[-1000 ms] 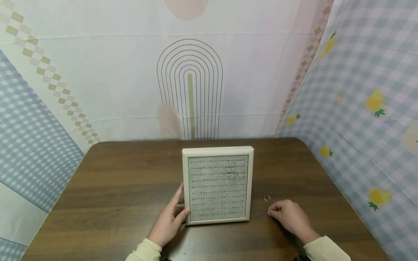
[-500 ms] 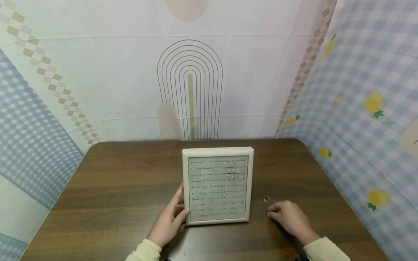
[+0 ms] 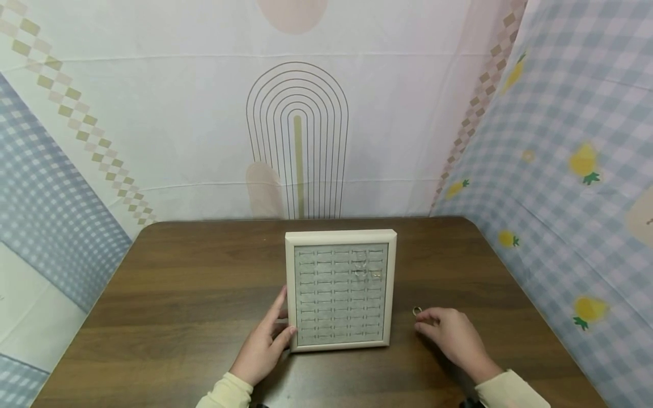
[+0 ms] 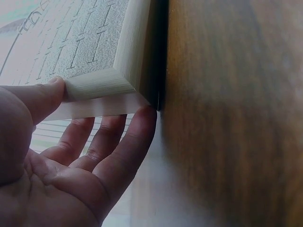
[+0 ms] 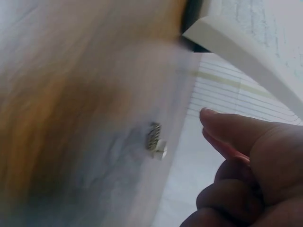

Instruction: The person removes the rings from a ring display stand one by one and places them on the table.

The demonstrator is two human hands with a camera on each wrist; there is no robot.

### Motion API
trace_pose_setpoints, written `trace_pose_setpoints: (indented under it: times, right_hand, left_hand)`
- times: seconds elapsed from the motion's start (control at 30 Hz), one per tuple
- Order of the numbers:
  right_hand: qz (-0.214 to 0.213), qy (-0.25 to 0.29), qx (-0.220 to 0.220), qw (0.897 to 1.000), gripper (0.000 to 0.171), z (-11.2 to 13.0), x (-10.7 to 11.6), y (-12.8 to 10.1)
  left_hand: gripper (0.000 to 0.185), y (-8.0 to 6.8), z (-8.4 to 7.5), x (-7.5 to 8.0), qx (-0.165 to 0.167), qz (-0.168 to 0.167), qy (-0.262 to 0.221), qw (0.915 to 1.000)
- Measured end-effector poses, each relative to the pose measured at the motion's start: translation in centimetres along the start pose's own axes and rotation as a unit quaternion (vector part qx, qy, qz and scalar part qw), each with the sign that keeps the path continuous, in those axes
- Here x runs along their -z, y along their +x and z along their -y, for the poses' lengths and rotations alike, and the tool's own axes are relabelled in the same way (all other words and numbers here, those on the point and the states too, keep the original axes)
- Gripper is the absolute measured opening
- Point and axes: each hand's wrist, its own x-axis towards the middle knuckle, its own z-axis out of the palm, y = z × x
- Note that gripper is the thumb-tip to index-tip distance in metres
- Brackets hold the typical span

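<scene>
Upright on the table stands a cream-framed ring display board (image 3: 340,294) with rows of slots in grey padding. Several small rings (image 3: 360,273) sit in its upper right slots. My left hand (image 3: 262,345) grips the board's left edge, thumb on the front and fingers around the side and back, as the left wrist view shows the thumb (image 4: 47,97) there. A loose ring (image 3: 417,311) lies right of the board; in the right wrist view this ring (image 5: 154,137) looks twisted, with a shiny piece beside it. My right hand (image 3: 454,340) hovers just by it, thumb and index apart, nothing visibly held.
The brown wooden table (image 3: 178,294) reaches back to a patterned cloth wall (image 3: 204,130). Blue checked cloth (image 3: 561,187) hangs along its right side, more on the left.
My right hand has shifted slightly forward, its index fingertip reaching the loose ring, and the thumb and index have parted. The left hand and board stay put.
</scene>
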Motion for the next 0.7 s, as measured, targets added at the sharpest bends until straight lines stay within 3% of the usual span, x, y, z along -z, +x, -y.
trace_pose_setpoints:
  times: [0.23,0.7]
  right_hand:
    - [-0.037,0.038,0.015,0.998,0.01,1.9,0.5,0.1]
    - [-0.059,0.084,0.016,0.995,0.015,4.8,1.5,0.3]
  left_hand:
    - [0.086,0.1,0.0,0.0,0.003,0.002,0.003,1.0]
    - [0.086,0.2,-0.3,0.1,0.012,0.007,0.012,0.9998]
